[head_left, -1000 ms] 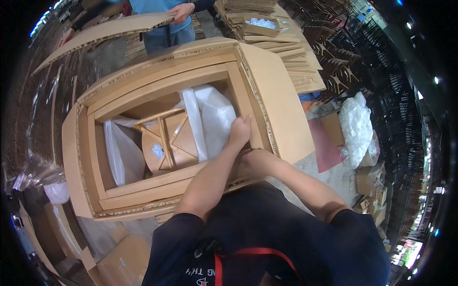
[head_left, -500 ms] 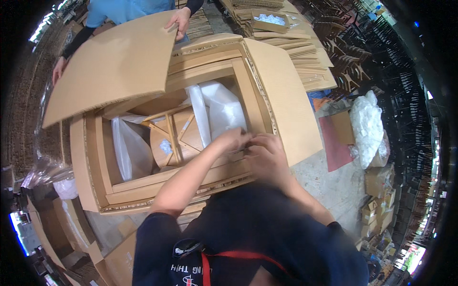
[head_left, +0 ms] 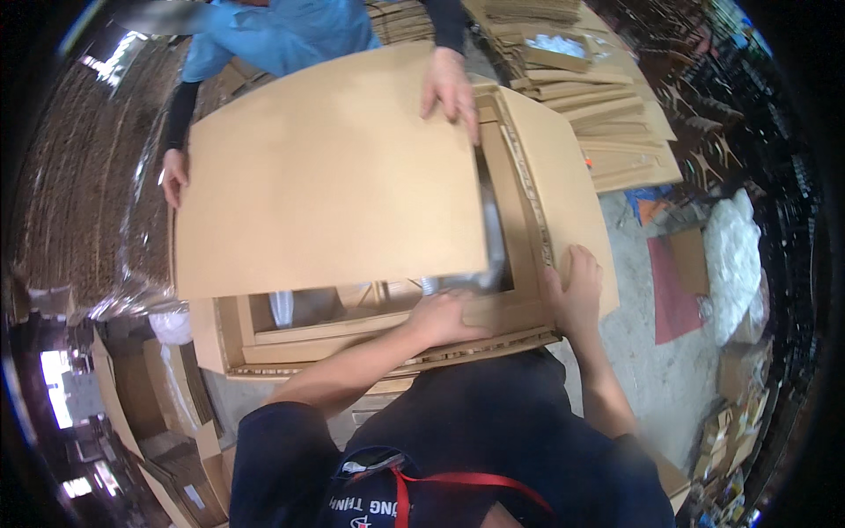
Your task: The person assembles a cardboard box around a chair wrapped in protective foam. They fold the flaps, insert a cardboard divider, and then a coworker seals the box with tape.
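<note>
A large cardboard box stands before me, lined with an inner cardboard frame. Across most of its top lies a cardboard sheet, held by a co-worker's two hands at its left edge and far right corner. Through the remaining gap I see white foam wrap and part of a wooden piece. My left hand rests on the box's near inner edge, fingers stretched to the right. With thumb inside and fingers outside, my right hand grips the box's right side flap near the front corner.
The co-worker in a blue shirt stands across the box. Flat cardboard pieces are stacked at the far right. A white plastic bundle sits on the right, and an open carton lies at the lower left.
The co-worker's cardboard sheet has moved right and toward me, covering most of the box. My hands were close together at the right corner and are now apart, the right on the flap.
</note>
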Available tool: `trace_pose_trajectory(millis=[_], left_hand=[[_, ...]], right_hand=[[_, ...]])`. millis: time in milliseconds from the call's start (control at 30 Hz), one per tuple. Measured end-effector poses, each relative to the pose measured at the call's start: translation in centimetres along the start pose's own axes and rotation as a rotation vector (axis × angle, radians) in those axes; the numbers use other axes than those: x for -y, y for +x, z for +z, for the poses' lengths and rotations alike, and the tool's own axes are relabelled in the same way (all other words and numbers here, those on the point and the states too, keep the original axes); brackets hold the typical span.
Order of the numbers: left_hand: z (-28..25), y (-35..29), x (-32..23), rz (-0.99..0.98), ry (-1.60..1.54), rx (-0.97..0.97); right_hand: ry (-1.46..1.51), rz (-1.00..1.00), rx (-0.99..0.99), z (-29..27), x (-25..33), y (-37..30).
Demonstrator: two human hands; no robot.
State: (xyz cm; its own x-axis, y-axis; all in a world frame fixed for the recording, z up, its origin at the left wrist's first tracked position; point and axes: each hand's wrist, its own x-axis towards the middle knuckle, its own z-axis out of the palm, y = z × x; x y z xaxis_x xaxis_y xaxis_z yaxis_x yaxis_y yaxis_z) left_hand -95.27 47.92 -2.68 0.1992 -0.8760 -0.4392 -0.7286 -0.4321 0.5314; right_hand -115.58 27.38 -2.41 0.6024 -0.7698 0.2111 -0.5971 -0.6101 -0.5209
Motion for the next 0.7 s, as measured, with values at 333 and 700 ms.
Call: trace_pose_trajectory(millis=[333,700], left_hand=[[-4.5,-8.6,-9.5,0.319,-0.509,0.256],[-13.1,-18.8,5.9,-0.276,0.109,-0.854]], right_hand=[[0.379,0.094,-0.095,-0.2,-2.0,0.5],[0.007,0.022,-0.037,0.0,2.1,1.7]])
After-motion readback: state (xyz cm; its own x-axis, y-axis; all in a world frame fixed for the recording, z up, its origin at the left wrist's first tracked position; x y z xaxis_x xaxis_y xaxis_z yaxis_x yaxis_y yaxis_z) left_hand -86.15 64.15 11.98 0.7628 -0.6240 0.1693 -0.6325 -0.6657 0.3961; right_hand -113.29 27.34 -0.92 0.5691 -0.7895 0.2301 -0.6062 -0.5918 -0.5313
